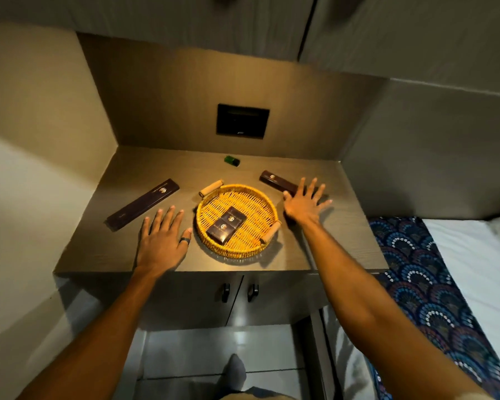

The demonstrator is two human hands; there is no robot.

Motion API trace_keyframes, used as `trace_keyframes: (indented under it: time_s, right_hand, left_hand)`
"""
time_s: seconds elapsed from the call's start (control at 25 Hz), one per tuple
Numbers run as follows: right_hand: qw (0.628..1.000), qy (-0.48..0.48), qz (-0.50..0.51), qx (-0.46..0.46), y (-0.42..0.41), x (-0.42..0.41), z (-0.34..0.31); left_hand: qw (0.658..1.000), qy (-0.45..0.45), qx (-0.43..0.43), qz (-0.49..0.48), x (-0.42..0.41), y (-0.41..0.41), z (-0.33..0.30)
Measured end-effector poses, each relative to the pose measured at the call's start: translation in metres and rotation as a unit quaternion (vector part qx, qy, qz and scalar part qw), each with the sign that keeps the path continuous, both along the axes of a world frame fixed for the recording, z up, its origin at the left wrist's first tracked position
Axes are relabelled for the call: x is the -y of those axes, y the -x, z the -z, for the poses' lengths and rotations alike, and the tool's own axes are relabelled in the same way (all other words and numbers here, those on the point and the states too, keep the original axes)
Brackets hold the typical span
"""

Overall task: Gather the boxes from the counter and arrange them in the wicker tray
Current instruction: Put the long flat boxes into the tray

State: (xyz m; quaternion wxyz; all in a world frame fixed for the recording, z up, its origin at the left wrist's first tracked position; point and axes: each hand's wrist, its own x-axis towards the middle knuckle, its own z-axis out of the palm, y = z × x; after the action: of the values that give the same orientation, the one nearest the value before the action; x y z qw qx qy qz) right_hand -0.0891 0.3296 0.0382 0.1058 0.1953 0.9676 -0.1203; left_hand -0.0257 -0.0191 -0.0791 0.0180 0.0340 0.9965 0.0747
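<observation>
A round yellow wicker tray with two wooden handles sits mid-counter. Two small dark boxes with gold emblems lie side by side inside it. A long dark box lies diagonally on the counter to the left of the tray. A shorter dark box lies to the tray's upper right. My left hand is open, fingers spread, just below the long box and left of the tray. My right hand is open with spread fingers, its fingertips at the near end of the shorter box.
A small green object lies near the back wall. A black wall panel is set above the counter. Cabinet doors with two dark handles are below. A bed with a patterned blue cloth stands to the right.
</observation>
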Motion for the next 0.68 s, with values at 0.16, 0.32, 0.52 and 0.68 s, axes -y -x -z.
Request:
trace_keyframes:
  time_s: [0.16,0.32,0.52,0.68]
  right_hand:
    - [0.998,-0.023,-0.027,-0.052,-0.004,-0.017,0.006]
    - [0.978,0.083,-0.022,-0.192,0.008,-0.049,-0.019]
    - [0.906,0.080,-0.374,-0.179,0.011,-0.043,-0.037]
    - [0.880,-0.019,-0.467,-0.084,0.001,-0.023,-0.030]
  left_hand:
    - [1.000,-0.010,-0.011,-0.006,-0.003,0.005,0.003]
    - [1.000,-0.016,-0.014,0.010,-0.012,0.013,-0.008]
    - [1.000,-0.023,0.013,-0.010,-0.004,-0.004,-0.011]
    - [1.000,-0.024,0.018,-0.003,-0.006,-0.002,-0.014]
